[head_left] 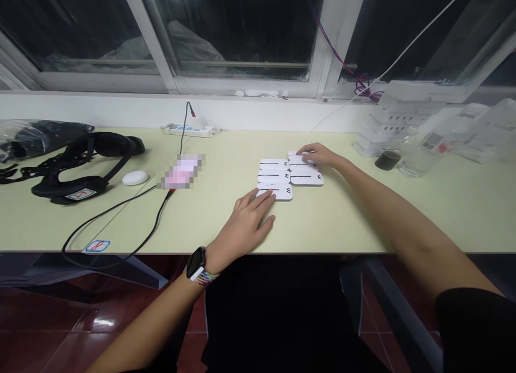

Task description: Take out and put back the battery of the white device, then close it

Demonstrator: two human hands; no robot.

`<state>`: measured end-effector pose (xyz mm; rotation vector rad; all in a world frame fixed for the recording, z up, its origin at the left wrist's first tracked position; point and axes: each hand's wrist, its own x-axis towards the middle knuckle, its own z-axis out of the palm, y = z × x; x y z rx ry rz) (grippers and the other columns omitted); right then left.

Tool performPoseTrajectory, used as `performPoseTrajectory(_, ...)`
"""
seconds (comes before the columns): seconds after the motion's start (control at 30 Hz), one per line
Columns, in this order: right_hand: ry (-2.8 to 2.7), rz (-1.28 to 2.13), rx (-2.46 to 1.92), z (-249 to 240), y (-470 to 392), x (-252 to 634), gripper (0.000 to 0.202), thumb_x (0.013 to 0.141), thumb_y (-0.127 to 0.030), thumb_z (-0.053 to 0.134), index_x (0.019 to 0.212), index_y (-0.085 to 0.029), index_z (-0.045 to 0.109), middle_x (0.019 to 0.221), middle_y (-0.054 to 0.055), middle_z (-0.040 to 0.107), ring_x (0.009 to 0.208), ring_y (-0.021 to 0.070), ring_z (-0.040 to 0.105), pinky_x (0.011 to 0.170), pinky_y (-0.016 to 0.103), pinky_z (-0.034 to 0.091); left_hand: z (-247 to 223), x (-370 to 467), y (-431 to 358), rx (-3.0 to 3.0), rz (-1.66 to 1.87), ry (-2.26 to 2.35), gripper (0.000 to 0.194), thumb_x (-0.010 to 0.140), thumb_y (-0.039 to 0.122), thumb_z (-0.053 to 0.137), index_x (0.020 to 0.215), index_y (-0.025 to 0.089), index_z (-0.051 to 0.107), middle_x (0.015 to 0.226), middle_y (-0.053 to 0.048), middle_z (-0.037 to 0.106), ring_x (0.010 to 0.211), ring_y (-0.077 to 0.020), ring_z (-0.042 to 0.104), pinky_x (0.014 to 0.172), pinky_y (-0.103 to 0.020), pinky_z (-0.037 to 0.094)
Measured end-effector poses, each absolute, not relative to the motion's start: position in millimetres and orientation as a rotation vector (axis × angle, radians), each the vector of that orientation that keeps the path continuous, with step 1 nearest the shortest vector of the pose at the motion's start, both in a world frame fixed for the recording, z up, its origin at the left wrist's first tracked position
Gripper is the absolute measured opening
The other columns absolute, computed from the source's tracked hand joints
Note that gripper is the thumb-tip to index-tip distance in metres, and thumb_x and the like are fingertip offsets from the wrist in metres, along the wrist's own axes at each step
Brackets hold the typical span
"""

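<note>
Several white cards with black lines and letters lie on the pale yellow-green table in two side-by-side columns. My left hand (pixel 245 225) rests with its fingers spread, its fingertips on the lowest card of the left column (pixel 284 192). A watch is on that wrist. My right hand (pixel 320 155) reaches over the right column, fingertips on its top cards and partly covering them. Below it, the bottom card of that column (pixel 307 178) lies uncovered. The middle card (pixel 273 177) and top card (pixel 273 164) of the left column also lie flat.
At left are a black headset (pixel 66 185), a white oval object (pixel 135 178), a blurred-out phone-like item (pixel 183 171) with a black cable, and a power strip (pixel 191 130). White boxes (pixel 387 123), a dark-filled cup (pixel 387 159) and a clear bottle (pixel 417 159) stand at right.
</note>
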<state>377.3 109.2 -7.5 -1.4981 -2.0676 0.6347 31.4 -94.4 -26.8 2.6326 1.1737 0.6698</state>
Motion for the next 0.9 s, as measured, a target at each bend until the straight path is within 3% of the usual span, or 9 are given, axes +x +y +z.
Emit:
performPoseTrajectory(0.13, -2.018, 0.522, -1.544, -16.4, 98.8, 373.5, 0.045, 0.095, -0.030, 0.057, 0.134, -0.020, 0.077, 0.157, 0.015, 0.063, 0.146, 0.0377, 0.056, 0.125, 0.061, 0.042, -26.9, 30.6, -94.6, 2.632, 0.652, 1.185, 0.054, 0.112, 0.034, 0.052, 0.165, 0.023, 0.048, 0.173, -0.008, 0.047, 0.163, -0.0407, 0.031, 0.129, -0.066, 0.036)
performPoseTrajectory(0.3, -2.035, 0.404, -1.553, -34.7, 80.0, 359.5, 0.058, 0.110, -0.049, 0.039, 0.161, -0.025, 0.054, 0.177, 0.008, 0.039, 0.167, 0.0343, 0.029, 0.137, 0.061, 0.019, -26.5, 30.5, -94.6, 2.640, 0.635, 1.188, 0.054, 0.112, 0.035, 0.051, 0.165, 0.022, 0.048, 0.173, -0.008, 0.047, 0.164, -0.0403, 0.031, 0.129, -0.065, 0.034)
performPoseTrajectory(0.47, -2.151, 0.415, -1.544, -46.7, 73.6, 349.8, 0.069, 0.109, -0.065, 0.033, 0.165, -0.027, 0.049, 0.179, 0.005, 0.037, 0.168, 0.0364, 0.024, 0.138, 0.059, 0.019, -26.7, 31.0, -93.9, 2.639, 0.656, 1.182, 0.053, 0.112, 0.034, 0.052, 0.164, 0.024, 0.049, 0.172, -0.008, 0.048, 0.163, -0.0400, 0.032, 0.129, -0.064, 0.034)
performPoseTrajectory(0.63, -2.196, 0.385, -1.553, -47.0, 66.5, 347.8, 0.071, 0.110, -0.064, 0.028, 0.168, -0.025, 0.044, 0.180, 0.005, 0.034, 0.169, 0.0378, 0.022, 0.138, 0.061, 0.018, -27.3, 30.9, -93.6, 2.637, 0.651, 1.189, 0.053, 0.112, 0.035, 0.052, 0.164, 0.024, 0.049, 0.172, -0.007, 0.048, 0.163, -0.0401, 0.032, 0.129, -0.063, 0.034)
performPoseTrajectory(0.8, -2.221, 0.370, -1.576, -45.0, 45.1, 345.3, 0.073, 0.112, -0.057, 0.025, 0.168, -0.014, 0.041, 0.181, 0.013, 0.029, 0.169, 0.0373, 0.020, 0.139, 0.058, 0.017, -27.0, 31.3, -93.6, 2.643, 0.635, 1.195, 0.054, 0.112, 0.034, 0.051, 0.164, 0.022, 0.049, 0.172, -0.008, 0.048, 0.163, -0.0406, 0.032, 0.129, -0.064, 0.034)
performPoseTrajectory(0.9, -2.228, 0.364, -1.571, -44.3, 32.3, 343.2, 0.071, 0.112, -0.055, 0.023, 0.169, -0.016, 0.041, 0.181, 0.012, 0.029, 0.170, 0.0357, 0.020, 0.139, 0.058, 0.017, -26.3, 31.6, -93.6, 2.635, 0.637, 1.197, 0.055, 0.112, 0.035, 0.052, 0.165, 0.021, 0.049, 0.172, -0.008, 0.048, 0.164, -0.0409, 0.032, 0.129, -0.064, 0.034)
